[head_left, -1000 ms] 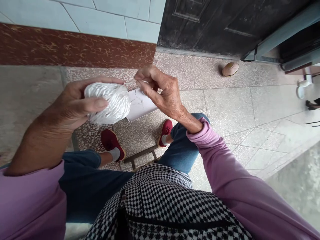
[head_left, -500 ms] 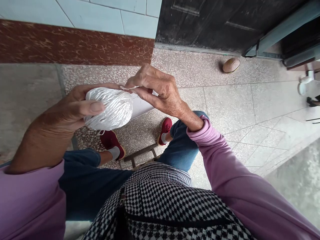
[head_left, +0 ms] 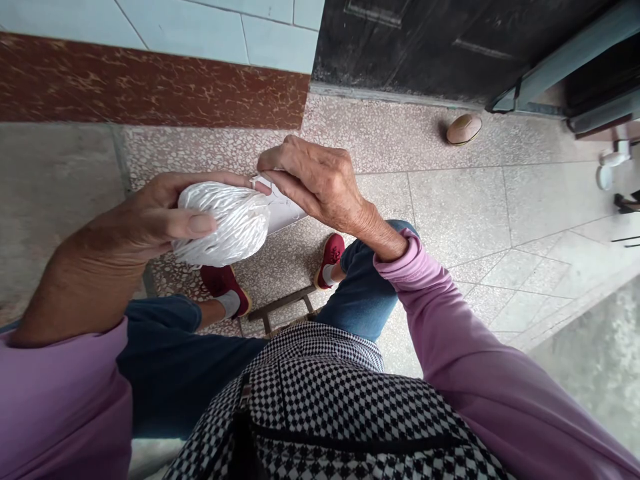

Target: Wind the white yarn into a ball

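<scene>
My left hand (head_left: 150,220) is wrapped round a ball of shiny white string (head_left: 225,223), thumb across its near side and fingers stretched along the far side. Just right of the ball, my right hand (head_left: 317,180) is closed in a pinch by the left fingertips. A short strand of the white string (head_left: 254,180) shows at those fingertips and runs into the right hand's pinch, where its end is hidden. Below and behind the hands is a white sheet (head_left: 284,212) with faint dark lines, partly covered by the ball and right hand.
Red shoes (head_left: 331,257) rest on the speckled floor beside a low metal bar frame (head_left: 285,303). A checkered apron (head_left: 320,400) covers my lap. A tan rounded object (head_left: 464,129) lies near the dark door (head_left: 400,53). A tiled wall (head_left: 200,30) stands ahead.
My left hand and the ball have shifted slightly right and down. The right fingers have moved slightly down, and less of the strand shows between the hands.
</scene>
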Demonstrator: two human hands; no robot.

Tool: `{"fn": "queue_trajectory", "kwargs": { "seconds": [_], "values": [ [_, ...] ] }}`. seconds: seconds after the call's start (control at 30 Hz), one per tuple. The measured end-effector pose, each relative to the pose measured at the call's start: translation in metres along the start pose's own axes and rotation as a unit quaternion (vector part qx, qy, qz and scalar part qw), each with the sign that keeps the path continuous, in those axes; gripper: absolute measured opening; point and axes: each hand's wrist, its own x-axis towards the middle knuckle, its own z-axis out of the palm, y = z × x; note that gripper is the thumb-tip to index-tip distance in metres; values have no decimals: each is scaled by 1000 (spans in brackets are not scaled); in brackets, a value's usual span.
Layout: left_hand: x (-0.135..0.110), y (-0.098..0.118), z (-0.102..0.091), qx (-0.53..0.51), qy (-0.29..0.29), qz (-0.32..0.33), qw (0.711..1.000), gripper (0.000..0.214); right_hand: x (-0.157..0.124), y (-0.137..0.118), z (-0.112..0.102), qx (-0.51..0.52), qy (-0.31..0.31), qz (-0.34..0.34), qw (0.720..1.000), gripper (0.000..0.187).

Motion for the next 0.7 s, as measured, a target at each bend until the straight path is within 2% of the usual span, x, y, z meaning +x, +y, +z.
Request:
{"fn": "queue_trajectory", "kwargs": {
  "seconds": [0.1,0.2,0.27,0.37,0.43,0.5,0.6,0.7],
  "values": [
    [15,-4,-5,-88,-19,-62,994,73,3,-10,-7,9,-16,58,998,33],
    [25,-13,-8,-39,-29,-58,997,84,5,-10,-6,51,-46,114,991,24],
    [26,-19,-8,2,-16,-34,999,86,6,-7,-2,77,-44,117,989,29],
    [22,-27,-4,46,12,23,999,83,6,-2,8,161,11,94,982,48],
    [19,-29,-1,68,35,70,995,78,8,2,16,258,33,96,961,64],
    [17,-28,1,74,43,106,991,73,12,6,22,357,23,152,921,79],
    [16,-25,2,54,30,96,993,71,18,16,29,436,-35,254,863,86],
    [16,-26,0,27,14,74,997,70,22,25,33,439,-64,291,848,83]
  ]
}}
